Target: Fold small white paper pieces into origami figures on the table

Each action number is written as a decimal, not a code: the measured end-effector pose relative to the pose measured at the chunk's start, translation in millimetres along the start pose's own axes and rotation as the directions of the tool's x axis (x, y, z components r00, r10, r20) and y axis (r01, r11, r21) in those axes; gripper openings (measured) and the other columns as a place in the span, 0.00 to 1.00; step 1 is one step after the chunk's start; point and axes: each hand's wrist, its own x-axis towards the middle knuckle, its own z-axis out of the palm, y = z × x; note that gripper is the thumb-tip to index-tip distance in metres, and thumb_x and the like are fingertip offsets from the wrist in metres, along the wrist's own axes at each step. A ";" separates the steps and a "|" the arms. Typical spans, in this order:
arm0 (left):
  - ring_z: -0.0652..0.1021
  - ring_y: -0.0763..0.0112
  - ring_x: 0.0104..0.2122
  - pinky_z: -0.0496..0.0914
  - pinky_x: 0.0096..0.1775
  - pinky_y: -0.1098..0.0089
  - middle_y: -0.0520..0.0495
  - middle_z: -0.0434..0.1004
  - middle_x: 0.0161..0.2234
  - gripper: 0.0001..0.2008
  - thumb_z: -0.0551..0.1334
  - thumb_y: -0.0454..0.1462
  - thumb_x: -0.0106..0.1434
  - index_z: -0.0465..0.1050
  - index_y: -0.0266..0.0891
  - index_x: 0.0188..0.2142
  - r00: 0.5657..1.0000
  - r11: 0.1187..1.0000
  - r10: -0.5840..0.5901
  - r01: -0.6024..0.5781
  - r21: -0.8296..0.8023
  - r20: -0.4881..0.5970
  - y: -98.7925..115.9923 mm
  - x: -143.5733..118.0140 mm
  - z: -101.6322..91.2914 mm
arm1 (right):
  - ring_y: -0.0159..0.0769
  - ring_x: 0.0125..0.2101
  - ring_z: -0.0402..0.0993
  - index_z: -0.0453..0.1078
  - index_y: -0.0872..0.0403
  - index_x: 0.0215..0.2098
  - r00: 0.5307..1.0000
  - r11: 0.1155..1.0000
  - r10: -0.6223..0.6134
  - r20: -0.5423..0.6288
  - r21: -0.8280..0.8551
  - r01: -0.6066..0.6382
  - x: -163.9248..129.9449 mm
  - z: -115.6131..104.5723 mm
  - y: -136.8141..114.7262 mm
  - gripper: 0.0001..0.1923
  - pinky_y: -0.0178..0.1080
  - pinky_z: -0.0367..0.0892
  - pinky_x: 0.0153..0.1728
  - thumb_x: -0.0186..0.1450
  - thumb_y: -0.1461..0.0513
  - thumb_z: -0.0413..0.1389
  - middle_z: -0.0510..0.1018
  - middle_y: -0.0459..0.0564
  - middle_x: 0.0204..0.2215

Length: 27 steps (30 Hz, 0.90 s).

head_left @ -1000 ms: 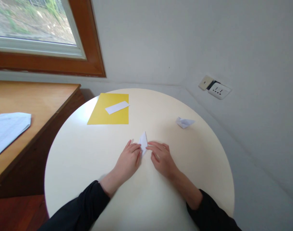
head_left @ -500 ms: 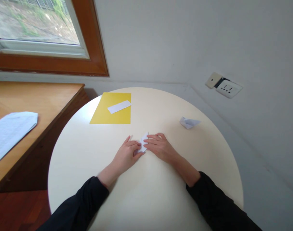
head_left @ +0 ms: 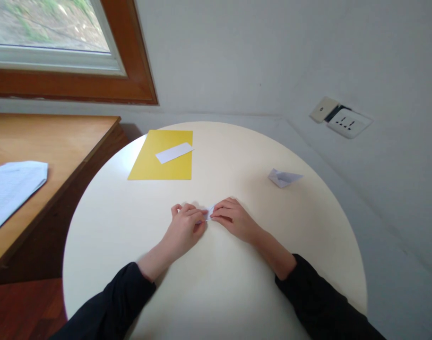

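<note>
Both hands meet at the middle of the round counter (head_left: pixel 237 293), pinching a small folded white paper (head_left: pixel 209 212) between them: left hand (head_left: pixel 184 229) curled on its left end, right hand (head_left: pixel 233 218) on its right. A folded paper boat (head_left: pixel 284 177) lies well apart to the right; a yellow sheet (head_left: pixel 162 163) carries a white strip (head_left: pixel 174 152)
</note>
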 end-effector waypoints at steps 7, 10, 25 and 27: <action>0.74 0.65 0.39 0.59 0.43 0.59 0.51 0.80 0.36 0.07 0.58 0.34 0.60 0.71 0.41 0.26 0.993 0.981 -0.117 0.113 -0.157 -0.016 -3.7 5.6 5.4 | 0.33 0.33 0.70 0.73 0.53 0.27 0.978 0.977 0.210 0.022 0.043 -0.210 7.1 0.6 -1.3 0.03 0.39 0.61 0.38 0.59 0.65 0.60 0.76 0.46 0.27; 0.74 0.65 0.38 0.60 0.42 0.59 0.50 0.80 0.34 0.07 0.59 0.33 0.59 0.71 0.40 0.25 0.990 0.973 -0.139 0.135 -0.186 -0.009 -4.6 8.7 6.6 | 0.34 0.32 0.69 0.73 0.53 0.26 0.968 0.968 0.251 0.031 0.015 -0.251 9.4 1.2 -2.5 0.03 0.38 0.61 0.37 0.58 0.65 0.61 0.76 0.46 0.26; 0.73 0.65 0.39 0.60 0.43 0.60 0.50 0.77 0.36 0.07 0.59 0.33 0.57 0.67 0.39 0.23 0.986 0.973 -0.167 0.167 -0.160 0.015 -3.9 12.1 9.1 | 0.33 0.32 0.69 0.73 0.53 0.25 0.951 0.951 0.305 0.057 0.041 -0.308 14.9 -0.3 -4.7 0.05 0.38 0.61 0.37 0.58 0.67 0.60 0.74 0.45 0.26; 0.73 0.65 0.40 0.60 0.44 0.59 0.50 0.76 0.37 0.07 0.59 0.33 0.56 0.66 0.39 0.22 0.986 0.973 -0.167 0.168 -0.159 0.019 -4.8 12.0 9.9 | 0.33 0.32 0.69 0.72 0.53 0.24 0.949 0.949 0.309 0.058 0.045 -0.312 15.2 -0.8 -5.4 0.05 0.37 0.61 0.37 0.57 0.68 0.60 0.74 0.45 0.26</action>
